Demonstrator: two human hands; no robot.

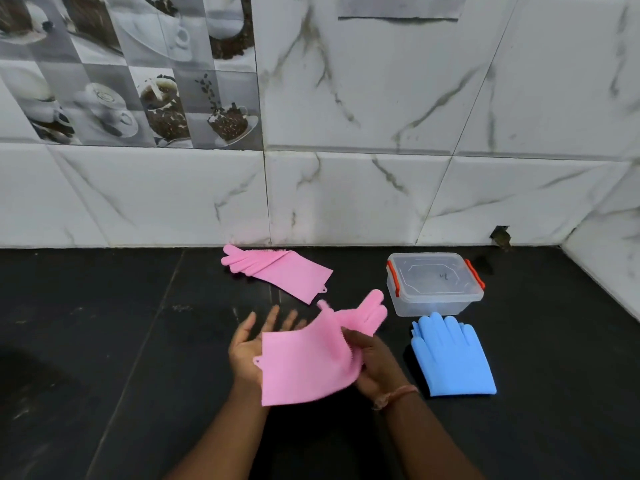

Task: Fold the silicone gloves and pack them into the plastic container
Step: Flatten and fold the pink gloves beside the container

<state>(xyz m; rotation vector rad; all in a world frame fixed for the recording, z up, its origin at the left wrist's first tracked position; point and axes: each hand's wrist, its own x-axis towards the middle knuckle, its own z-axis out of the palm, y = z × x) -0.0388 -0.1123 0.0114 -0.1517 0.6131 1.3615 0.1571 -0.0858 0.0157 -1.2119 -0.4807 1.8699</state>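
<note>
Black counter [138, 341], left hand [247, 344] palm-up, slack, under pink glove [304, 362]; right hand [372, 362] grip pinching it

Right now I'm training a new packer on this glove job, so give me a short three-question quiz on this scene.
1. True or false: the plastic container has its lid on.
2. How many pink gloves lie on the black counter, untouched?
3. The blue gloves lie: A) inside the container, B) in front of it, C) by the wall.

Key: 1 true. 2 one, the pink glove by the wall; the other pink glove is between the left hand and right hand. 3 B.
</note>
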